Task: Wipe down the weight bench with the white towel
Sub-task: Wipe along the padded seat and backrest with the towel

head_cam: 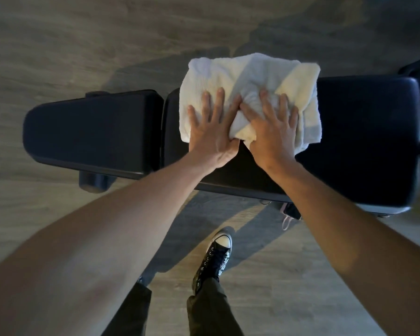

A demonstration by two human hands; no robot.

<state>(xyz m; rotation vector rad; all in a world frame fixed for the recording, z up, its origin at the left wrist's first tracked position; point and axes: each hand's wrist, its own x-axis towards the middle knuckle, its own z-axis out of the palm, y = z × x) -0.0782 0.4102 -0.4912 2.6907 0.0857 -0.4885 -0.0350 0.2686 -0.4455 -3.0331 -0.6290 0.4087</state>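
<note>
Just above centre, toward 12 o'clock, the white towel lies partly bunched on the long pad of the weight bench, beside the gap before the short pad at 9 o'clock. The left hand and right hand press on it side by side, fingers straight and spread. Wiping seems under way. The stretch toward 3 o'clock and the short pad lie uncovered, and nothing shows whether they are wiped.

No writing, label, brand mark or number can be read anywhere here. The white towel, the black padded counter and the black sneaker on the floor show no legible text.
</note>
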